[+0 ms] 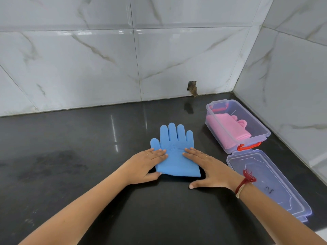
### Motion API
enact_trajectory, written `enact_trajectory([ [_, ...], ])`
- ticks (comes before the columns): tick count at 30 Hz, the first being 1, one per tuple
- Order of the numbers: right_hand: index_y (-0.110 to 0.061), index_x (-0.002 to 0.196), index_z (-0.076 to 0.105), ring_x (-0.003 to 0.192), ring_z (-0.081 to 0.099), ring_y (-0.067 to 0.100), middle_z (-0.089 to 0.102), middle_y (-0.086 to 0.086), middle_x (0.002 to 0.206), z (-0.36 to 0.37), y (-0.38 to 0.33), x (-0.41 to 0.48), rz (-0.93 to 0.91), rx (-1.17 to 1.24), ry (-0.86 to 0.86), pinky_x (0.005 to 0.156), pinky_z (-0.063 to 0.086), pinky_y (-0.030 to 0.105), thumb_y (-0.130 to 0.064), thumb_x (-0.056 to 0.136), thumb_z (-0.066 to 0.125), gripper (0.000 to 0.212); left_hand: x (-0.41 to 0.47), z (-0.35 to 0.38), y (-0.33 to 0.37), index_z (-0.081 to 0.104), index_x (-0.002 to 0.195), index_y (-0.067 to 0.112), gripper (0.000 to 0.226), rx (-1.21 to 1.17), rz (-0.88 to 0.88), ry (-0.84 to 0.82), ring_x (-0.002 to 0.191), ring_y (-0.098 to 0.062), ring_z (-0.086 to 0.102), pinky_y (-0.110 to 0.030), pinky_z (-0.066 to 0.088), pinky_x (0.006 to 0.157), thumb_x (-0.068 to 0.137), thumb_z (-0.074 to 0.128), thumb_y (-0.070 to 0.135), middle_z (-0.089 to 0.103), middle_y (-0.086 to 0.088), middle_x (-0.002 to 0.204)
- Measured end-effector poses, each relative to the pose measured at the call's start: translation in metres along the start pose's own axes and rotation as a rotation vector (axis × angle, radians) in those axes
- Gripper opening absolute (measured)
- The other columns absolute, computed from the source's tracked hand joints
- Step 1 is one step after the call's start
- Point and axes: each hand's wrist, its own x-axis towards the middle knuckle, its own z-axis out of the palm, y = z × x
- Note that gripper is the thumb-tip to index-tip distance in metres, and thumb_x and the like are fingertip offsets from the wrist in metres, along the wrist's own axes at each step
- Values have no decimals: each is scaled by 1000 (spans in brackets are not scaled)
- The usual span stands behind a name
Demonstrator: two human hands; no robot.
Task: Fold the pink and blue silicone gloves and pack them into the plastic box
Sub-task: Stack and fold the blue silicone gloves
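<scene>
A blue silicone glove [174, 144] lies flat on the black counter, its fingers pointing toward the wall. My left hand [146, 165] presses flat on the glove's left side, thumb near the cuff edge. Over on the glove's right side rests my right hand [208, 169], fingers spread. A clear plastic box [261, 129] with red latches stands at the right near the corner. Folded pink gloves [228, 129] lie inside it.
The box's clear lid [269, 183] lies on the counter to the right of my right wrist. Marble-tiled walls close the back and right sides. The black counter [70, 147] stretches out to the left. A small hole [192, 87] shows in the back wall tile.
</scene>
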Motion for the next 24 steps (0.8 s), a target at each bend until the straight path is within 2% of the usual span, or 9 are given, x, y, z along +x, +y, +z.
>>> enact_trajectory([
  [3, -40, 142, 22, 139, 18, 1, 21, -17, 153, 1, 3, 0, 19, 86, 116, 114, 17, 28, -67, 75, 56, 80, 9, -5, 2, 50, 136, 16, 42, -114, -85, 72, 132, -10, 42, -25, 25, 113, 99, 37, 31, 48, 3, 143],
  [5, -31, 131, 43, 132, 39, 10, 42, -7, 145, 0, 4, 3, 22, 143, 237, 110, 29, 30, -38, 86, 61, 49, 13, -8, 6, 67, 106, 16, 44, -207, -181, 132, 90, -11, 63, -27, 47, 83, 98, 30, 37, 71, 4, 103],
  [6, -30, 124, 51, 125, 45, 9, 51, -6, 138, -2, 3, 6, 24, 169, 276, 108, 33, 30, -27, 88, 59, 37, 14, -9, 7, 64, 80, 17, 47, -247, -217, 173, 63, -10, 55, -24, 42, 64, 96, 27, 40, 64, 5, 71],
  [8, -33, 114, 56, 111, 52, 1, 60, -14, 121, -5, -3, 8, 30, 254, 299, 102, 41, 29, -28, 92, 52, 23, 13, -12, 10, 35, 56, 23, 43, -299, -269, 251, 45, -9, 30, -19, 24, 50, 93, 27, 41, 34, 8, 50],
  [13, -59, 113, 37, 101, 57, -6, 53, -39, 111, 2, -17, 5, 86, 359, 293, 92, 44, 17, -58, 89, 34, 25, -1, -5, 26, 31, 57, 24, 42, -447, -322, 436, 44, -10, 33, -21, 29, 47, 92, 25, 47, 37, 6, 48],
  [16, -41, 127, 27, 102, 58, 7, 55, -14, 125, 3, -23, 13, 125, 362, 319, 92, 48, 29, -52, 93, 35, 37, -1, 4, 30, 44, 65, 19, 43, -503, -437, 541, 43, -14, 39, -24, 29, 44, 98, 29, 43, 47, -7, 49],
  [19, -34, 128, 30, 98, 62, 20, 63, 2, 116, 0, -29, 23, 181, 338, 402, 87, 51, 39, -45, 95, 36, 35, 6, 4, 29, 42, 67, 19, 41, -537, -575, 599, 42, -12, 32, -21, 25, 42, 100, 29, 39, 39, -1, 48],
  [22, -28, 131, 32, 82, 61, 16, 64, 1, 92, 0, -34, 30, 229, 344, 474, 70, 47, 29, -42, 96, 38, 38, 14, 2, 26, 40, 72, 16, 38, -467, -716, 598, 45, -11, 36, -25, 27, 46, 96, 31, 43, 43, 3, 53],
  [24, -27, 132, 32, 70, 57, 10, 57, -4, 76, 1, -36, 33, 258, 348, 508, 57, 39, 22, -39, 95, 41, 40, 17, -6, 26, 49, 96, 21, 18, -332, -763, 648, 63, -11, 52, -26, 37, 50, 95, 43, 38, 56, 6, 74],
])
